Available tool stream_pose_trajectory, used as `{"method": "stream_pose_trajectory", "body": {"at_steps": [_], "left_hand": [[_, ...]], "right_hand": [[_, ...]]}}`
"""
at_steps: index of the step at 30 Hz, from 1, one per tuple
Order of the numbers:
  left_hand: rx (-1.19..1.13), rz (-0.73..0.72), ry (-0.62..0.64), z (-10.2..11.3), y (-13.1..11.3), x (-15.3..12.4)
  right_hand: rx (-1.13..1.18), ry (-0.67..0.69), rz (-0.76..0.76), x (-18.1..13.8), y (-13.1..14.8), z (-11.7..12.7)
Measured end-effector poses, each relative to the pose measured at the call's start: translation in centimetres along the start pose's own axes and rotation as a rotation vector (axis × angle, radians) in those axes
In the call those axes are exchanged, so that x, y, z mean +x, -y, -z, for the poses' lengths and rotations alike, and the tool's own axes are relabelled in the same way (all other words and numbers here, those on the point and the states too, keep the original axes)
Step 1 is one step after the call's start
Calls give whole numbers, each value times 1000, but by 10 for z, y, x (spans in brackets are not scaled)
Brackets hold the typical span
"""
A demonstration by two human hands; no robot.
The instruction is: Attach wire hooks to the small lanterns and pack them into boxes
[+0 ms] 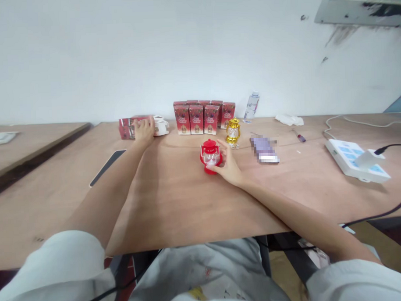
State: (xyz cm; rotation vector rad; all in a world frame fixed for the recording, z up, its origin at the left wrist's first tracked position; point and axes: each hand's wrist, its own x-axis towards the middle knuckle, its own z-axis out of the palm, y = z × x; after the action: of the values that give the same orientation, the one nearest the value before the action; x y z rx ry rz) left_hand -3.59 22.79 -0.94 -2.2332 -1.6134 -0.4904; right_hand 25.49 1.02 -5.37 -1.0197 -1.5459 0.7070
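My right hand (228,166) is closed around a small red lantern (210,155) standing upright near the table's middle. Far out to the left, my left hand (143,129) lies on a red box (129,127) that rests on its side by the wall, fingers curled over it. A white holder (160,125) sits just right of that box. A gold lantern (233,132) stands upright behind and right of the red one. Several upright red boxes (199,117) form a group against the wall.
A water bottle (251,107) stands by the wall. A purple flat item (264,149), a small screwdriver (299,136), a crumpled white cloth (289,119) and a white power strip (355,160) with cables lie to the right. A second table (29,147) adjoins at left.
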Motion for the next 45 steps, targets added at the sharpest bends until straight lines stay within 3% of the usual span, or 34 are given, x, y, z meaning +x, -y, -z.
{"method": "stream_pose_trajectory", "body": {"at_steps": [3, 8, 10, 15, 17, 21, 24, 27, 29, 35, 39, 42, 45], "left_hand": [[-68, 27, -32, 10, -3, 0], [-284, 27, -286, 44, -16, -12], [-368, -100, -410, 58, -30, -30], [-458, -341, -533, 77, -79, -91], [-468, -390, -547, 78, -95, -108], [-432, -435, -417, 77, -106, -124], [-491, -470, -345, 78, -110, -130], [-625, -388, -329, 83, -118, -134], [-673, -359, -339, 88, -123, -135], [-567, -505, -330, 89, -119, -134], [-404, -585, -456, 81, -116, -134], [-288, -660, -591, 76, -116, -135], [-216, -720, -628, 72, -117, -134]], "right_hand": [[-30, -33, 3, -1, -1, 0], [-98, -180, 43, 3, -7, 1], [-146, -229, 60, 5, -9, 2], [-231, -266, 9, 8, -11, 5], [-299, -301, 72, 5, -10, 5], [-533, -409, 463, -9, -2, 3], [-642, -260, 617, -20, 5, -1], [-701, -6, 667, -24, 10, -5], [-718, 59, 695, -23, 12, -6], [-818, -145, 801, -18, 21, -6], [-913, -265, 816, -19, 30, -7], [-949, -282, 823, -19, 37, -7], [-993, -242, 795, -18, 40, -5]]}}
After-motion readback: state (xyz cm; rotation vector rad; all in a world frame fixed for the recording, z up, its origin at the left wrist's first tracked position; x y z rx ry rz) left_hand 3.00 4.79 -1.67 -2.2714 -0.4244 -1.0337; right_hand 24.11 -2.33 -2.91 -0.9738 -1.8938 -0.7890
